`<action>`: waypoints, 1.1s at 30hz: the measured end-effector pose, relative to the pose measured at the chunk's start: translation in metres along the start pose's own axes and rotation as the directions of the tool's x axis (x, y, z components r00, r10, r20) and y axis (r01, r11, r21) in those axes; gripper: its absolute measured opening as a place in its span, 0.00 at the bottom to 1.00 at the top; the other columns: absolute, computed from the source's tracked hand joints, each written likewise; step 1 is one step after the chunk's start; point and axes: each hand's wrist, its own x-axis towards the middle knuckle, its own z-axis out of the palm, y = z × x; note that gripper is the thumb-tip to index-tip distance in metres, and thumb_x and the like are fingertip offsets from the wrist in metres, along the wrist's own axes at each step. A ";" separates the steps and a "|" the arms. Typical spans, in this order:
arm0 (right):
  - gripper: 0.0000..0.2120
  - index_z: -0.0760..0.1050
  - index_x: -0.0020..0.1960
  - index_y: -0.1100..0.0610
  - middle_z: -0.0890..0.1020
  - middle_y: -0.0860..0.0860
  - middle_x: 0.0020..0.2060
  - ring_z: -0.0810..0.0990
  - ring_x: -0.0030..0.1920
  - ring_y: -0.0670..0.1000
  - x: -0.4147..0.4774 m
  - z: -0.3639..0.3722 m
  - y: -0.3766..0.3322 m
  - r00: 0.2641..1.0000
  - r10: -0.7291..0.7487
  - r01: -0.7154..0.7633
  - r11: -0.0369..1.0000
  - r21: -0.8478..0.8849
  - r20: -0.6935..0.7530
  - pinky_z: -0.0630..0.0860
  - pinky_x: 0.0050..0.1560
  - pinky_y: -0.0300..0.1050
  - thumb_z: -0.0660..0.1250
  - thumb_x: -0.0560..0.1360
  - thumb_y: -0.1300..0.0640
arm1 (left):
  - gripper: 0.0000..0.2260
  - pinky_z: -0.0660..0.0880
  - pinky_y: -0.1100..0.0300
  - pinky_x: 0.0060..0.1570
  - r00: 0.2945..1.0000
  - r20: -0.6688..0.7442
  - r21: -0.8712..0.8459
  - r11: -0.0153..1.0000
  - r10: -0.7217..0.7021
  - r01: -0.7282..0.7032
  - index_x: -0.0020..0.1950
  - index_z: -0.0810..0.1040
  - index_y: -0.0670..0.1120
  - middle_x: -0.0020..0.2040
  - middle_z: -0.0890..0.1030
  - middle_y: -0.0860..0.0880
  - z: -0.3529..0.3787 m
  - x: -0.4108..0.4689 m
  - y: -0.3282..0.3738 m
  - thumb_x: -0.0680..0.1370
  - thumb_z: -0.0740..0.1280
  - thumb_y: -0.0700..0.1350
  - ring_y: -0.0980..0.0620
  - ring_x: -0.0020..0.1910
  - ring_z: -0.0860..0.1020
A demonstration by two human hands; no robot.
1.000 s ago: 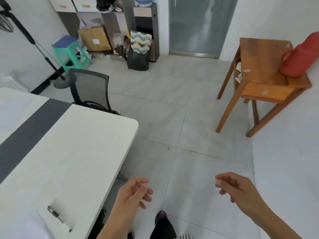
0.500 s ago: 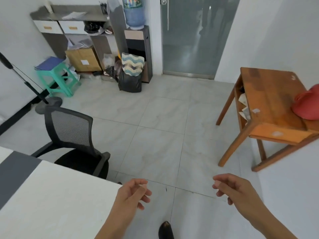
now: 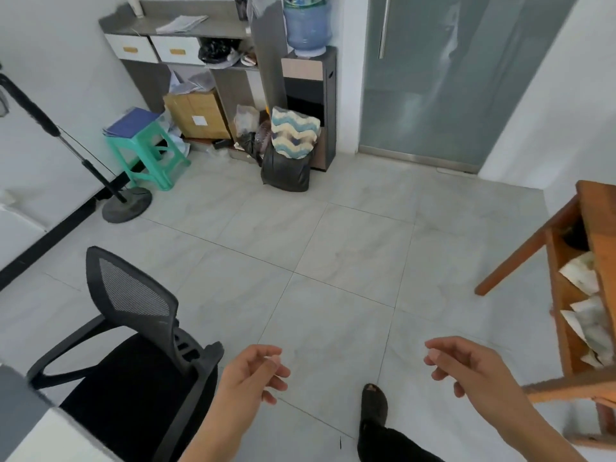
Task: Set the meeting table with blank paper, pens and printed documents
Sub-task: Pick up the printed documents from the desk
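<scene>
hovering loose-curled, l hand (image 3: 248,378) & r hand (image 3: 473,368), table (image 3: 40,431) apart, left of fingers (image 3: 278,371)

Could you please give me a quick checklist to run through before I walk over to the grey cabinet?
1. Left hand free: ok, holds nothing.
2. Right hand free: ok, holds nothing.
3. Way to the grey cabinet: ok, bare tiles ahead; office chair stands left, wooden table right.
4. Paper on the cabinet top: ok, a stack lies there; blank or printed, cannot tell.
5. Pens: cannot tell; a dark cup stands on the cabinet top, contents unclear.
</scene>
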 end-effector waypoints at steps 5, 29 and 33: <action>0.05 0.82 0.48 0.55 0.86 0.49 0.37 0.83 0.37 0.50 0.132 0.006 -0.091 0.989 -0.053 0.061 0.997 -0.049 0.141 0.72 0.34 0.45 0.68 0.76 0.61 | 0.07 0.75 0.54 0.33 0.989 -0.132 -0.062 0.996 0.062 -0.071 0.51 0.79 0.40 0.39 0.84 0.40 0.002 0.083 0.077 0.79 0.63 0.35 0.46 0.35 0.81; 0.06 0.82 0.49 0.53 0.86 0.49 0.39 0.83 0.38 0.49 0.547 0.256 -0.427 0.920 -0.130 0.176 0.980 -0.094 0.370 0.73 0.35 0.45 0.67 0.77 0.61 | 0.06 0.74 0.54 0.36 0.950 -0.311 -0.162 0.982 0.039 -0.093 0.51 0.80 0.43 0.39 0.84 0.43 -0.201 0.492 0.312 0.80 0.63 0.38 0.47 0.37 0.81; 0.06 0.82 0.49 0.54 0.86 0.50 0.39 0.83 0.37 0.48 0.624 0.291 -0.457 0.922 -0.092 0.143 0.984 -0.110 0.376 0.72 0.34 0.45 0.68 0.77 0.61 | 0.05 0.74 0.54 0.35 0.944 -0.329 -0.164 0.985 -0.007 -0.050 0.51 0.80 0.42 0.38 0.84 0.43 -0.229 0.569 0.339 0.79 0.65 0.39 0.47 0.37 0.81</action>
